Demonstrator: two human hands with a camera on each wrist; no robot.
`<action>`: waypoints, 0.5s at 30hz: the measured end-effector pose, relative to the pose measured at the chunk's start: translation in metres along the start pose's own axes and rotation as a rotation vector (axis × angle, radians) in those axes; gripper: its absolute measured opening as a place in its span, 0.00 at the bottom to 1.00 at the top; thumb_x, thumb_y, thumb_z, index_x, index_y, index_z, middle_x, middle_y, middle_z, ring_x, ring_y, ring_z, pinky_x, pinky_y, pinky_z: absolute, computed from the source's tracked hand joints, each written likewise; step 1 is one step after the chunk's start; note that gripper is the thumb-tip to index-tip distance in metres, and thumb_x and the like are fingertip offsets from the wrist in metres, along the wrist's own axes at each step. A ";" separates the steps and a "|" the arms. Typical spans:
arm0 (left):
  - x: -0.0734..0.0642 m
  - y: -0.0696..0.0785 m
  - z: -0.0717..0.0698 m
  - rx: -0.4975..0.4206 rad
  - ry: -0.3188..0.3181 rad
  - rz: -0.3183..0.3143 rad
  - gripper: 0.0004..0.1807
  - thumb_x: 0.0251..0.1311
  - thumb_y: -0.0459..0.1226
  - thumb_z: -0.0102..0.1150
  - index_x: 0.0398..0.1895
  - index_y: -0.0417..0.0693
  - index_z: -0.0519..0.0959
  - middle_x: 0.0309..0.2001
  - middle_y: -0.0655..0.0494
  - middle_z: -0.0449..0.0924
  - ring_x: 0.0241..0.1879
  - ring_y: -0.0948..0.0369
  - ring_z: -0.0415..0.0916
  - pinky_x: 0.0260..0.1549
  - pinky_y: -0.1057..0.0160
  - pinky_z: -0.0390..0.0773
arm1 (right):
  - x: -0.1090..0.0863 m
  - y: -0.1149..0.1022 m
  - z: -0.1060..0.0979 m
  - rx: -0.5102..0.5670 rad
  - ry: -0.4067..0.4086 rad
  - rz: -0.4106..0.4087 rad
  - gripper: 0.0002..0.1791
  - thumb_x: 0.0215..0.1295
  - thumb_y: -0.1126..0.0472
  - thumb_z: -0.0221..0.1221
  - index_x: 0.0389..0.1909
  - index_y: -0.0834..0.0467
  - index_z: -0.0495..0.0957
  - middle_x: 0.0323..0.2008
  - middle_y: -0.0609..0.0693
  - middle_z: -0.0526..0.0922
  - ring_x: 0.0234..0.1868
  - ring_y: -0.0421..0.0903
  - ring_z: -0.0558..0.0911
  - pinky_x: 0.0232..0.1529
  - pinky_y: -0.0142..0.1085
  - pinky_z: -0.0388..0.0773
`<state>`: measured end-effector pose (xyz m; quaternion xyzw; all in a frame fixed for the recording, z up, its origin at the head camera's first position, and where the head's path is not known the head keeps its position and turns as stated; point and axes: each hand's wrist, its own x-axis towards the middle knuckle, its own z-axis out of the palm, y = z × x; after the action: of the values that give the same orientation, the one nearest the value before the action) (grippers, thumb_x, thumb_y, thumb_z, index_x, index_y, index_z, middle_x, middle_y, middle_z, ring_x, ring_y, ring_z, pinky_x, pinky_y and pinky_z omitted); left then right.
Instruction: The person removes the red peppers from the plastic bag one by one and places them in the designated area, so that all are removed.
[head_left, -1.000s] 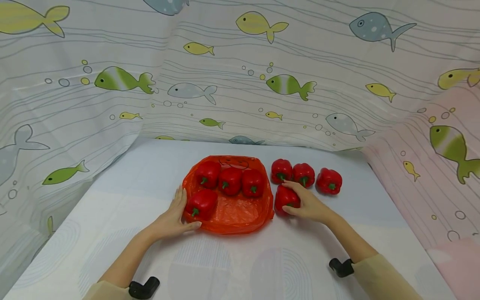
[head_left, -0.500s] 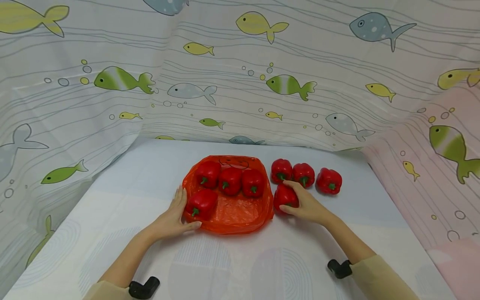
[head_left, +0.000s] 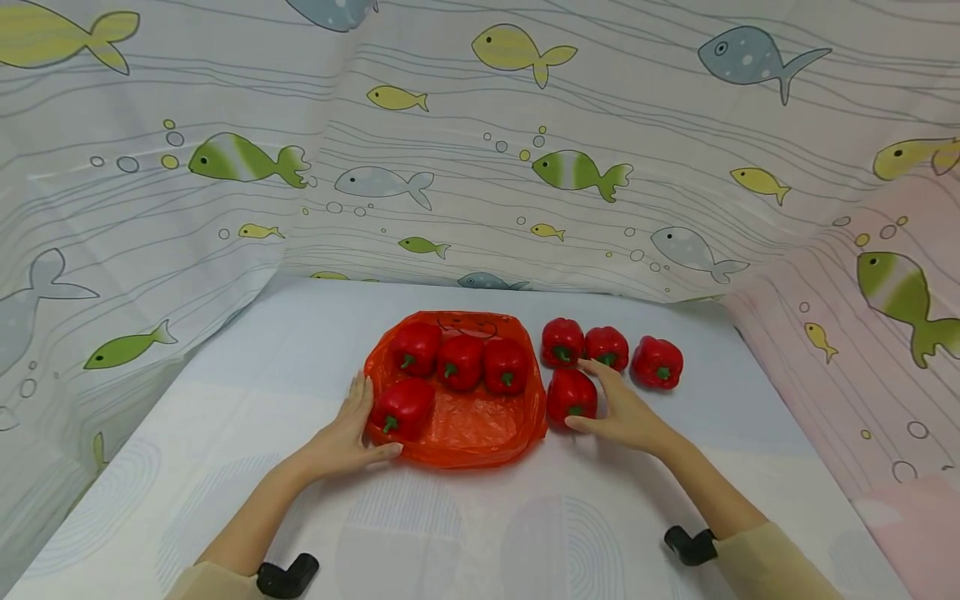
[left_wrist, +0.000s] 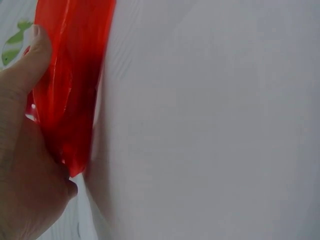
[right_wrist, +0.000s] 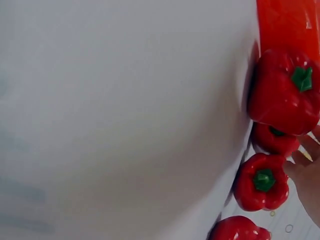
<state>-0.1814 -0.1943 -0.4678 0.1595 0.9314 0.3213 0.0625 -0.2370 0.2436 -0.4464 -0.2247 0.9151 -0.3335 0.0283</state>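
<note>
A red plastic bag [head_left: 468,457] lies spread like a shallow basin, holding several red bell peppers [head_left: 462,363] with green stems. My left hand [head_left: 351,432] rests along the bag's left side, fingers straight, thumb at the front rim; in the left wrist view the thumb [left_wrist: 37,57] lies against the red plastic [left_wrist: 75,90]. Just outside the bag's right side stands another bell pepper [head_left: 572,398]. Around its right side my right hand [head_left: 618,410] is spread, fingers behind and thumb in front, with a gap at the palm. The right wrist view shows this pepper [right_wrist: 282,95] beside the bag.
Behind the right hand, a row of bell peppers stands on the table: one pepper [head_left: 562,342] near the bag, a second pepper [head_left: 607,347] beside it and a third pepper [head_left: 657,362] further right. A fish-patterned curtain [head_left: 480,167] encloses the white table [head_left: 480,533].
The right hand pushed the nearest pepper slightly left against the bag, then loosened and drew a little to the right. The left hand and the bag have stayed still.
</note>
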 end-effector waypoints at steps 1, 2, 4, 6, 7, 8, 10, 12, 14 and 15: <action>0.000 0.000 0.000 0.000 -0.001 0.000 0.65 0.53 0.57 0.65 0.71 0.25 0.33 0.73 0.32 0.24 0.72 0.38 0.24 0.65 0.35 0.46 | -0.001 0.000 -0.001 -0.005 0.008 -0.001 0.54 0.48 0.44 0.72 0.72 0.58 0.55 0.69 0.59 0.61 0.68 0.59 0.60 0.54 0.61 0.70; 0.000 0.000 0.000 0.000 -0.002 0.000 0.65 0.53 0.57 0.65 0.71 0.25 0.33 0.73 0.32 0.23 0.72 0.38 0.24 0.65 0.35 0.45 | -0.002 -0.001 -0.002 -0.012 0.018 -0.002 0.55 0.48 0.44 0.72 0.72 0.58 0.54 0.69 0.59 0.60 0.69 0.59 0.59 0.54 0.62 0.71; 0.000 0.001 0.000 -0.001 -0.006 0.000 0.65 0.53 0.56 0.65 0.71 0.25 0.32 0.73 0.32 0.23 0.72 0.39 0.23 0.65 0.35 0.44 | -0.003 -0.002 -0.004 -0.017 0.042 -0.013 0.56 0.47 0.45 0.73 0.72 0.59 0.54 0.70 0.59 0.58 0.69 0.59 0.59 0.54 0.61 0.71; 0.000 0.001 0.000 -0.002 -0.007 -0.001 0.65 0.53 0.56 0.65 0.71 0.25 0.32 0.73 0.32 0.22 0.72 0.39 0.23 0.66 0.35 0.43 | -0.004 -0.003 -0.006 -0.028 0.071 -0.038 0.57 0.46 0.46 0.73 0.72 0.60 0.53 0.70 0.59 0.58 0.68 0.59 0.59 0.53 0.61 0.71; 0.000 0.001 0.000 -0.004 -0.006 0.003 0.65 0.53 0.56 0.65 0.71 0.25 0.32 0.73 0.31 0.22 0.72 0.39 0.23 0.65 0.35 0.42 | -0.004 -0.005 -0.007 -0.027 0.086 -0.051 0.57 0.45 0.47 0.74 0.72 0.60 0.53 0.70 0.59 0.58 0.68 0.58 0.60 0.54 0.60 0.72; 0.000 0.001 0.000 -0.004 -0.003 0.007 0.65 0.53 0.56 0.65 0.71 0.24 0.32 0.73 0.31 0.23 0.72 0.38 0.23 0.65 0.35 0.42 | -0.004 -0.005 -0.008 -0.028 0.103 -0.070 0.58 0.45 0.48 0.75 0.72 0.61 0.53 0.70 0.59 0.59 0.68 0.58 0.60 0.54 0.60 0.72; 0.000 0.001 0.000 -0.004 -0.001 0.007 0.65 0.53 0.56 0.65 0.71 0.24 0.32 0.73 0.31 0.23 0.72 0.38 0.24 0.65 0.35 0.43 | -0.004 -0.007 -0.009 -0.024 0.137 -0.109 0.58 0.43 0.49 0.76 0.72 0.60 0.53 0.69 0.59 0.60 0.68 0.58 0.61 0.54 0.60 0.72; 0.000 0.001 0.000 -0.002 0.000 0.007 0.65 0.53 0.56 0.65 0.71 0.24 0.32 0.73 0.31 0.23 0.72 0.38 0.24 0.65 0.34 0.43 | -0.003 -0.008 -0.011 -0.024 0.169 -0.152 0.59 0.42 0.50 0.77 0.72 0.59 0.53 0.68 0.59 0.61 0.67 0.58 0.62 0.54 0.60 0.72; 0.000 0.000 0.001 0.002 -0.002 0.004 0.65 0.53 0.56 0.65 0.71 0.25 0.32 0.73 0.31 0.23 0.72 0.38 0.24 0.65 0.35 0.43 | -0.001 -0.010 -0.012 -0.021 0.202 -0.198 0.59 0.41 0.52 0.78 0.72 0.58 0.53 0.68 0.59 0.61 0.67 0.59 0.62 0.54 0.60 0.71; 0.000 0.000 0.001 0.003 -0.004 -0.001 0.65 0.53 0.56 0.65 0.71 0.25 0.32 0.73 0.32 0.23 0.72 0.39 0.24 0.65 0.35 0.44 | 0.000 -0.011 -0.012 -0.020 0.217 -0.219 0.60 0.40 0.52 0.78 0.72 0.57 0.53 0.68 0.58 0.62 0.67 0.59 0.62 0.54 0.60 0.72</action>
<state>-0.1815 -0.1934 -0.4690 0.1599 0.9318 0.3196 0.0641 -0.2347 0.2437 -0.4300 -0.2861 0.8862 -0.3476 -0.1098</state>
